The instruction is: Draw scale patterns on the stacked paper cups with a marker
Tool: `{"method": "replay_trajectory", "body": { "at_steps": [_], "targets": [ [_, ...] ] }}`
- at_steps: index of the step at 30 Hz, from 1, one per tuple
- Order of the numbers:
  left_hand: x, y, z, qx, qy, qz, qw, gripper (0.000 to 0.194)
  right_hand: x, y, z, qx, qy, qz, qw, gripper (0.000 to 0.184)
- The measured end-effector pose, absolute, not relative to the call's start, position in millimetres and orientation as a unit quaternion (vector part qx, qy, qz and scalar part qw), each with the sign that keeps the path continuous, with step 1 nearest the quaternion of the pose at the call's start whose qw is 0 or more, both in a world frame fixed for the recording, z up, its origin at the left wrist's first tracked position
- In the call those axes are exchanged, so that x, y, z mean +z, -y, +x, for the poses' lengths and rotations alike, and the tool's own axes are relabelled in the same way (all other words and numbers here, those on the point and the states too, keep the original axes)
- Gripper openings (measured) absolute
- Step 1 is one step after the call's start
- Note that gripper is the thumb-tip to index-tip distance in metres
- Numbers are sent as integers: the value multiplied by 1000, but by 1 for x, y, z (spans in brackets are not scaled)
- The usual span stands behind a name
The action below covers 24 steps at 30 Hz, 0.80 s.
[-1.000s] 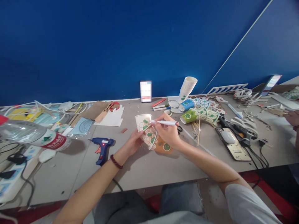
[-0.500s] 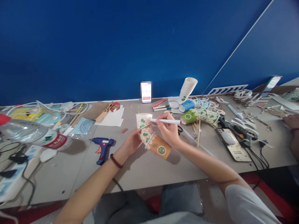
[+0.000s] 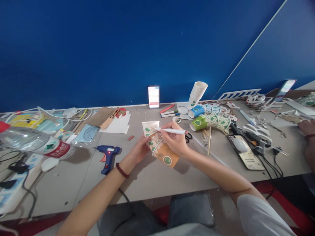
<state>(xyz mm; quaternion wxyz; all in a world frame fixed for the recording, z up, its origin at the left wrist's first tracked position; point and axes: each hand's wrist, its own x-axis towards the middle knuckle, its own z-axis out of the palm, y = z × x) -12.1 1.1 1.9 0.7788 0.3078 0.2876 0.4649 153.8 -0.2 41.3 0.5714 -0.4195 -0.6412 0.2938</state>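
Note:
My left hand (image 3: 141, 148) is closed round the side of a chain of joined paper cups (image 3: 166, 156), white at the upper end and orange at the lower, with scale patterns and green leaf prints. In my right hand (image 3: 176, 139) is a white marker pen (image 3: 175, 131), its tip against the cups near the white end. The fingers pinch the pen, and the hand covers part of the cups. A blue hot glue gun (image 3: 108, 157) with a red light lies left of my left hand. Scissors (image 3: 188, 137) lie partly hidden behind my right hand.
Blue (image 3: 197, 111) and green (image 3: 199, 123) decorated cup chains lie to the right, before a stack of white paper cups (image 3: 198, 91). A phone (image 3: 154, 97) stands against the wall. A water bottle (image 3: 36, 142) is at left. Another person's hand (image 3: 306, 127) rests at far right.
The cups have shifted slightly left and tilted a little in my left hand. My right hand and the pen have moved slightly left and down along them, uncovering more of the scissors.

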Motion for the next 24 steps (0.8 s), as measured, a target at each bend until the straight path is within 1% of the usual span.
{"method": "replay_trajectory", "body": {
  "at_steps": [3,7,17,24],
  "targets": [
    [2,0,-12,457,-288,327,775,35,48,4,153,252,669,-424,556,3],
    [0,-1,-13,456,-290,325,776,34,51,6,152,212,682,-438,546,3],
    [-3,-2,-13,453,-279,350,771,34,51,6,153,173,708,-427,535,3],
    [-3,-2,-14,454,-273,358,769,35,53,7,152,159,710,-420,542,2]
  ]
}}
